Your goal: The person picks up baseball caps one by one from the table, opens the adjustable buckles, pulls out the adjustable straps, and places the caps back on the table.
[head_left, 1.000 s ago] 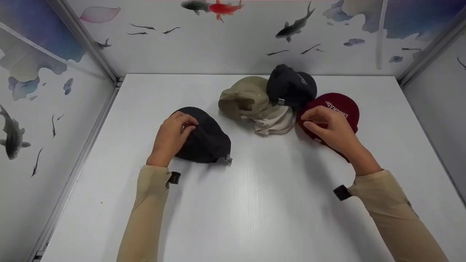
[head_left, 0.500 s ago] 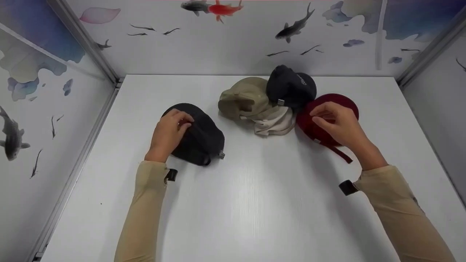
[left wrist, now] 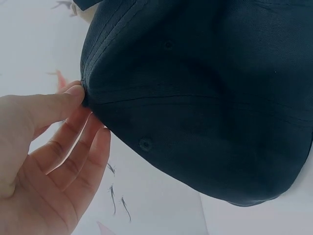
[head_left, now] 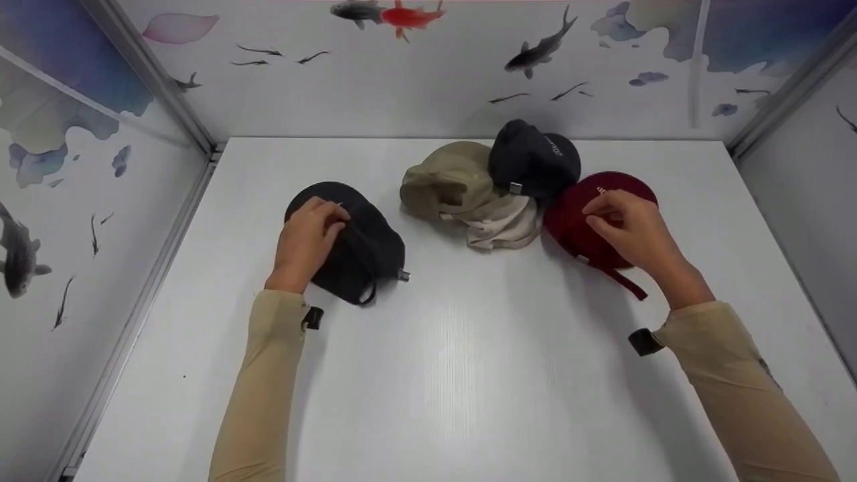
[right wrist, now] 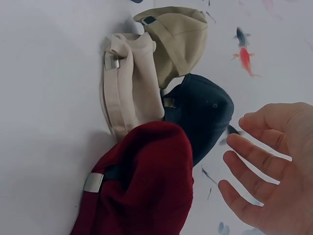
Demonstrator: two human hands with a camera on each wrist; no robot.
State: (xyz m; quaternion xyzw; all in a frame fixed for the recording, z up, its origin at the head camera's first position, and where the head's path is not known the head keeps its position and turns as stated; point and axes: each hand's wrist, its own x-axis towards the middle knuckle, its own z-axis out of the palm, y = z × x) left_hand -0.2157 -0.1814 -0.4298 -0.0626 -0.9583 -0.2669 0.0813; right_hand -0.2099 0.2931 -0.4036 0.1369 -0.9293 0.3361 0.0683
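My left hand (head_left: 304, 237) pinches the crown of a dark navy baseball cap (head_left: 365, 248) between thumb and fingertips, at the left of the head view. In the left wrist view the cap's panels (left wrist: 195, 107) fill much of the picture, with the thumb and fingers at its peak. The cap's strap and metal buckle point toward the front right. Over on the right, my right hand (head_left: 633, 227) hovers above a dark red cap (head_left: 576, 221), fingers relaxed and holding nothing. In the right wrist view a gap shows between that hand (right wrist: 264, 166) and the red cap (right wrist: 151, 181).
Beside the red cap, toward the back, lie an olive-khaki cap (head_left: 462, 167), a cream cap (head_left: 505, 224) and a second dark cap (head_left: 532, 161), bunched together. They stand on a white table (head_left: 442, 375) with printed panels (head_left: 415, 87) around its back and sides.
My left hand has shifted slightly left and back with the navy cap, which has turned a little. My right hand has drawn a bit to the right over the red cap, uncovering its strap.
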